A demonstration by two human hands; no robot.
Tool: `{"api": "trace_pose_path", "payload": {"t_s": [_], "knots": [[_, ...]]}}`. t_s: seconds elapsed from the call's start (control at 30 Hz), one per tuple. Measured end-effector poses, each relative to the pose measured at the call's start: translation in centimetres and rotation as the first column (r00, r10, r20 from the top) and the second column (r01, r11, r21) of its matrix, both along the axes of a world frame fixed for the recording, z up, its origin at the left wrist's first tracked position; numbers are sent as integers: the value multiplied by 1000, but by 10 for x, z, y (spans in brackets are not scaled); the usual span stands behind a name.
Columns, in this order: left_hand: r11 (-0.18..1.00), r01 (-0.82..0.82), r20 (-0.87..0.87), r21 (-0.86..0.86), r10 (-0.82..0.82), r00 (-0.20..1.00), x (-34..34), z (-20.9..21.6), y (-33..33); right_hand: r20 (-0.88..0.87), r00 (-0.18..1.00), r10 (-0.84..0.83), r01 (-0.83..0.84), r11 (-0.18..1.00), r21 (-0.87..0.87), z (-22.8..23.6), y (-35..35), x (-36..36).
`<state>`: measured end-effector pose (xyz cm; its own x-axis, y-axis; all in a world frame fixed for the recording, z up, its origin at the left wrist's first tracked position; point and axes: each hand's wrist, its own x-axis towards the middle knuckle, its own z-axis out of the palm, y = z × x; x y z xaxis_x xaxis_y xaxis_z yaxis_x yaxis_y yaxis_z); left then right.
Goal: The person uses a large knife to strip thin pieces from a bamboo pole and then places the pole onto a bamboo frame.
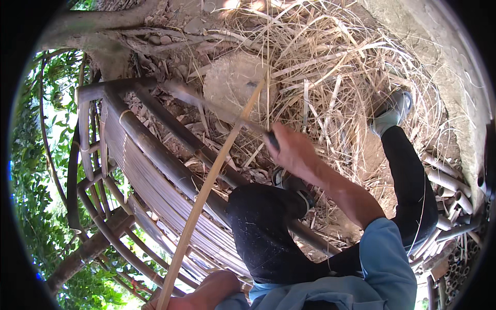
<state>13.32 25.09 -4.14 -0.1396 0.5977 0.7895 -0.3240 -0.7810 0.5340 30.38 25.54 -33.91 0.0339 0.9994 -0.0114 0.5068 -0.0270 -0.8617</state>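
A long, pale bamboo strip [209, 181] slants from the lower edge up to the middle of the view. My left hand [191, 300] is closed around its near end, partly cut off by the frame. In my right hand [292, 150] is the dark handle of a long knife [226, 112]. The blade points to the upper left, smeared by motion toward its tip, and meets the strip near its far end. Beyond that crossing, the strip's tip lies over a round, flat stump or stone [227, 77].
A bamboo bench [155, 155] with dark poles and a slatted surface fills the left side, my bent leg beside it. Loose bamboo shavings [330, 67] cover the ground ahead and right. Cut bamboo poles [447, 183] lie by the pale wall [439, 46]. A tree trunk [111, 57] stands far left.
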Motion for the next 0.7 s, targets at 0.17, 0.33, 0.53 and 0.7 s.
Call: {"api": "trace_pose_path", "payload": {"t_s": [0.17, 0.33, 0.53, 0.7], "knots": [[999, 6, 9, -33, -6, 1000, -1, -16, 5, 104, 985, -138, 150, 982, -111, -98, 20, 35], [1000, 1, -10, -29, -1, 1000, -1, -7, -2, 118, 980, -161, 180, 968, -177, -132, 30, 48], [1000, 6, -5, -11, -6, 1000, 0, -5, -6, 6, 990, -144, 141, 958, -251, -67, 18, 32], [1000, -5, 10, -5, 5, 1000, -6, 0, -12, -96, 995, 36, -26, 994, 105, 52, -15, 5]]}}
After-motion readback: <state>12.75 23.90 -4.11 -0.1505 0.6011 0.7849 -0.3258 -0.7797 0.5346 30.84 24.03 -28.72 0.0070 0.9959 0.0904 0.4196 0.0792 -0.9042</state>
